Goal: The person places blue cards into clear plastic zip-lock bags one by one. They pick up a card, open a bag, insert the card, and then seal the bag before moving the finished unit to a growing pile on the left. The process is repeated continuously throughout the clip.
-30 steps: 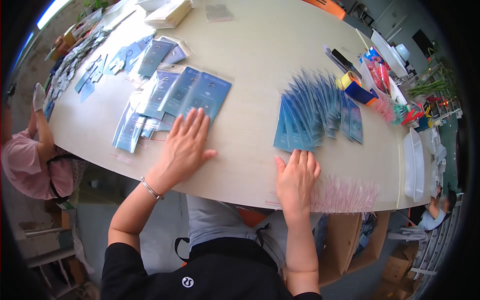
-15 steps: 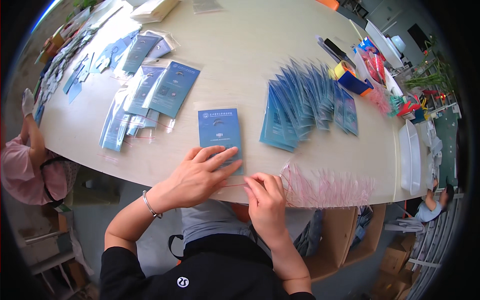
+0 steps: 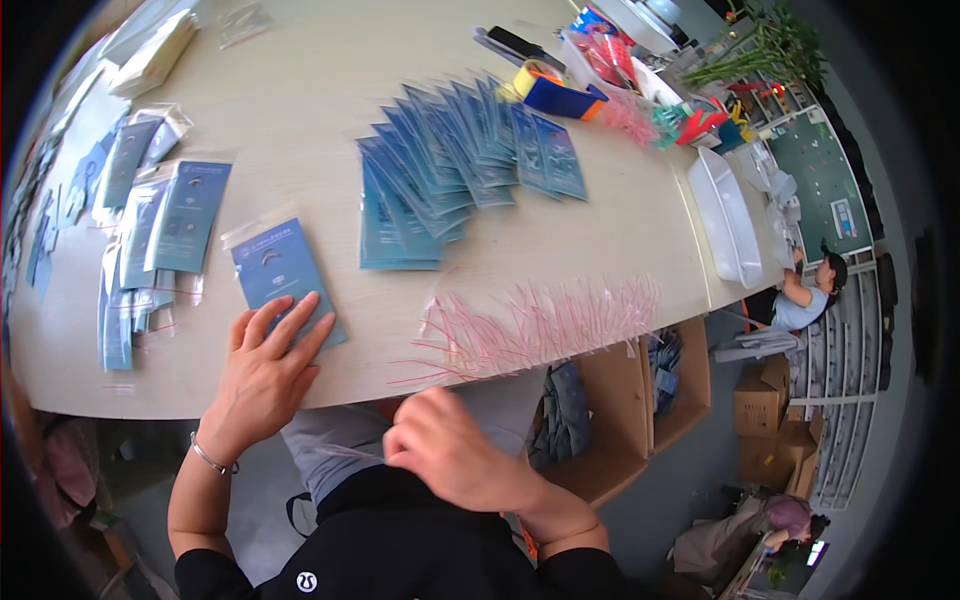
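Pulling pink tie, right hand lower

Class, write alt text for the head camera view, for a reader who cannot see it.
Seen from above, a person's left hand presses a blue card in a clear sleeve flat on a pale table, while the right hand pinches a thin pink strip near the body. A fan of blue cards and a row of pink strips lie beyond.

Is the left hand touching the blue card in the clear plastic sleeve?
Touching. The head view shows the left hand with fingers lying flat on the lower part of the blue sleeved card.
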`<state>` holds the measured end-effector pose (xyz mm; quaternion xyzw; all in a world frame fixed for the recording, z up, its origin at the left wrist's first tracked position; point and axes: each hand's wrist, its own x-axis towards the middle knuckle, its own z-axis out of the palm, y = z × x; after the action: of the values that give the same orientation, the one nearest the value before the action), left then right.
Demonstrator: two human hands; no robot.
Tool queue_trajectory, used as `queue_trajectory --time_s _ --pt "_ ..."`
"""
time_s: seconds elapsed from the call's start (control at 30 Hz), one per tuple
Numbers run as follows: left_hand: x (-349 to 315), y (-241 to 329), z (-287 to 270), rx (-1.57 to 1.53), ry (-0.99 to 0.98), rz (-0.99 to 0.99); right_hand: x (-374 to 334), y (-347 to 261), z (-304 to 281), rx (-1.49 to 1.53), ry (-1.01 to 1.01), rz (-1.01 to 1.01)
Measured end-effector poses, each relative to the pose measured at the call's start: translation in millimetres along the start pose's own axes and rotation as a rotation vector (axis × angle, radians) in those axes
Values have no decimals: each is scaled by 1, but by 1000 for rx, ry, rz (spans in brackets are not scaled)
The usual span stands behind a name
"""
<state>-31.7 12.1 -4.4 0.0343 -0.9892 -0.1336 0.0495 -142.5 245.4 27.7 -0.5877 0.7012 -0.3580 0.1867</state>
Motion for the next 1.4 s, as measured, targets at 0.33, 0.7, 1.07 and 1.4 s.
queue_trajectory --time_s 0.33,0.7,1.07,1.4 --pt "2 2 1 12 -2 5 -188 210 -180 -858 915 1085" --pt "-13 2 -11 -21 -71 82 -95 115 -157 -948 887 745" --pt "-28 -12 -8 -361 -63 139 37 42 40 -261 132 -164" --pt "-58 -29 2 -289 72 103 27 43 52 -223 330 -49"
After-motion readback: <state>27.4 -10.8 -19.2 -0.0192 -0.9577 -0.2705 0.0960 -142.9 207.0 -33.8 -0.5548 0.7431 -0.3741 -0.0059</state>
